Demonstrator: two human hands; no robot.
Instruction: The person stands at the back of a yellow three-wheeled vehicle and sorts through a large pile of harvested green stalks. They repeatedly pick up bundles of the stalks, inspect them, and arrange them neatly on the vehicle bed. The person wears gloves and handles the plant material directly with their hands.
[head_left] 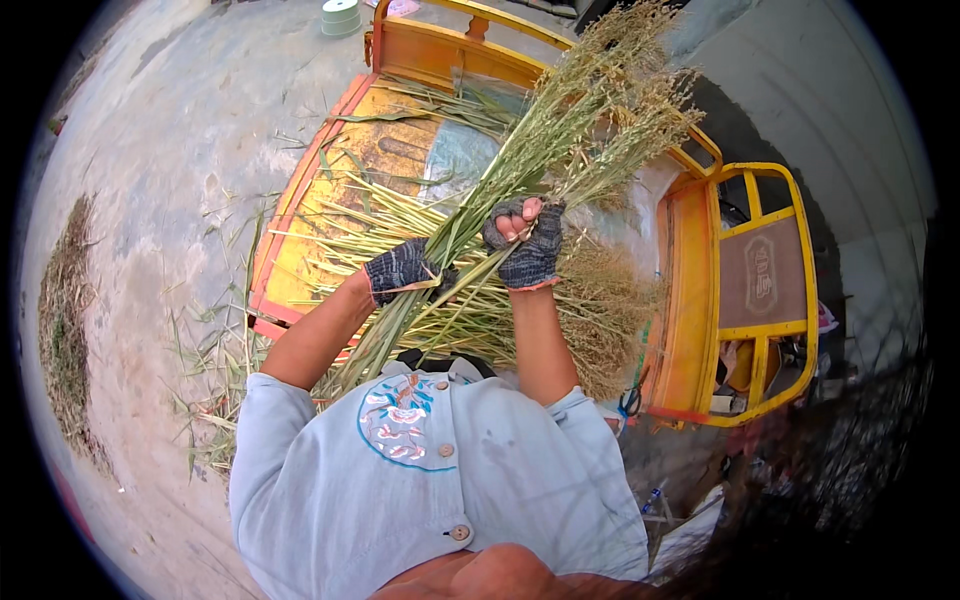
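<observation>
A long bundle of green grain stalks with feathery, tan-green seed heads slants across my front, heads at the far right and cut ends toward my body. My left hand, in a dark knitted glove, is closed round the lower stalks. Farther up, my right hand wears a similar glove with bare fingertips showing. Its fingers are curled tight round stalks just below the seed heads. Under both hands lies a layer of cut stalks, pale ends to the left and brownish seed heads to the right.
The stalks rest on the yellow cargo bed of a small vehicle with raised orange-yellow sides. At the right stands a yellow frame with a brown panel. Leaf scraps litter the concrete floor. A heap of dry plant matter lies far left.
</observation>
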